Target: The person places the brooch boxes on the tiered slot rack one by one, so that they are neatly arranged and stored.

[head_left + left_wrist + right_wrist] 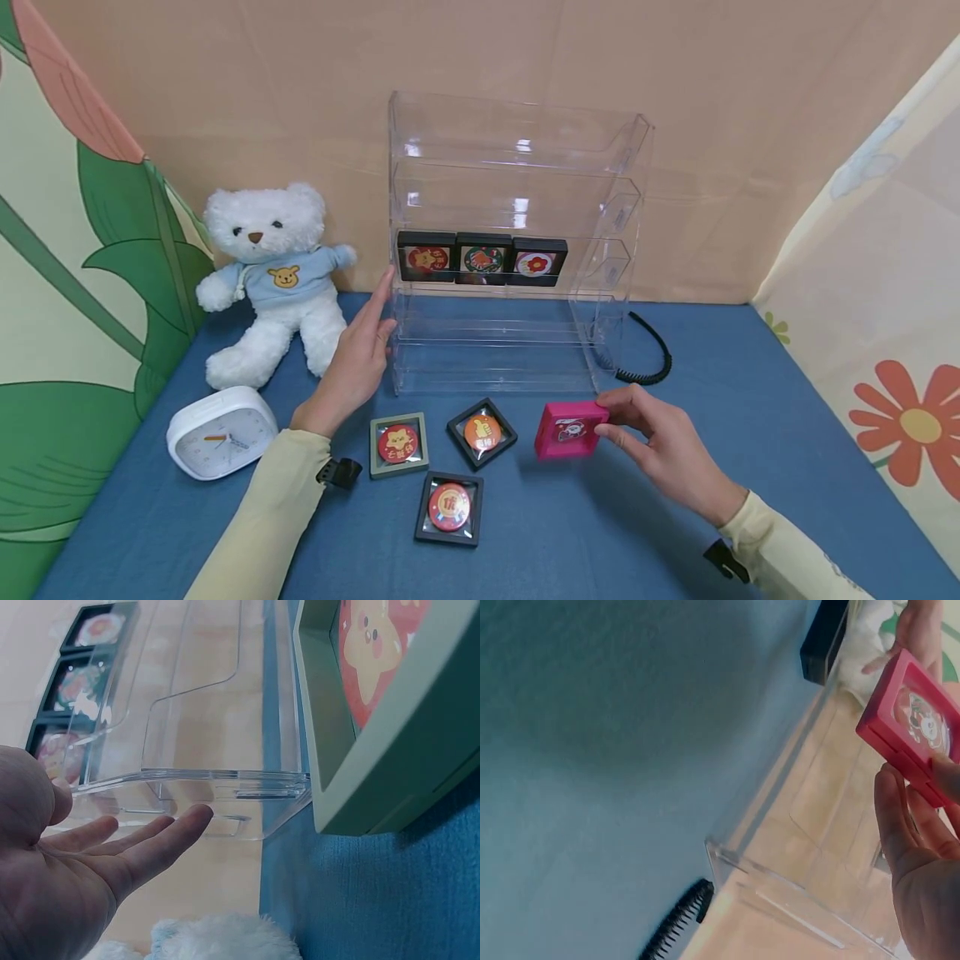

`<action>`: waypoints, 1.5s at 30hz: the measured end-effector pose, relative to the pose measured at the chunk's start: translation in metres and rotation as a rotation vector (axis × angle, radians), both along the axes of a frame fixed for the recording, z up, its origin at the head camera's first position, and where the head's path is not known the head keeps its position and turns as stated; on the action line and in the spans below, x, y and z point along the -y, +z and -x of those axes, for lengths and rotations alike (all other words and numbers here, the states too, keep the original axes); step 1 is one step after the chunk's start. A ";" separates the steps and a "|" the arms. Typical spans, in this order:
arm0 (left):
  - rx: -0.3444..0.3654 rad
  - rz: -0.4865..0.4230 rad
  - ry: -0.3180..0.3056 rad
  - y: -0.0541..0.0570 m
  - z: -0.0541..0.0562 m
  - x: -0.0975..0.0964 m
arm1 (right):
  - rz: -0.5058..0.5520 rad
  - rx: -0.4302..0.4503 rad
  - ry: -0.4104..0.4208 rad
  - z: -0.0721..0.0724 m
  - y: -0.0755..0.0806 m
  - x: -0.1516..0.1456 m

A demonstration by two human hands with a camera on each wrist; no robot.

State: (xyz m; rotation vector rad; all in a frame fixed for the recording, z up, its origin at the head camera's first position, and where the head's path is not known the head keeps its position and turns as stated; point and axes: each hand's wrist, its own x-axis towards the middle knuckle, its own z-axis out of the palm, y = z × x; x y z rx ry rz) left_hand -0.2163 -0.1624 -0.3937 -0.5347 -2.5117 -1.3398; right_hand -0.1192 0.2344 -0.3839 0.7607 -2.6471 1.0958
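My right hand [667,454] pinches a pink display frame [551,442] by its right edge, thumb in front and fingers behind. The frame is held upright above the blue cloth, with a small white cartoon figure behind its clear window. In the right wrist view the pink frame [887,720] appears tilted, thumb on its face. My left hand [356,362] has its fingers extended at the left side of a clear tiered rack [480,371]. Three black frames [483,240] with round badges stand side by side on a middle tier of the rack.
On the cloth lie a green frame [377,467], a turned black frame [480,462] and another black frame [450,539]. A white teddy bear [292,279] and white clock [217,400] are at left. A black spiral-toothed headband [651,377] lies beside the rack's right side.
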 end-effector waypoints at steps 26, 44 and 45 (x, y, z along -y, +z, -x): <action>-0.004 0.009 0.013 -0.001 0.001 -0.001 | -0.016 -0.210 -0.105 0.039 0.039 -0.016; 0.003 0.010 0.013 -0.001 0.001 0.000 | 0.011 -0.325 -0.142 0.067 0.057 -0.017; 0.004 0.010 0.013 -0.001 0.000 0.000 | 0.012 -0.327 -0.145 0.069 0.059 -0.017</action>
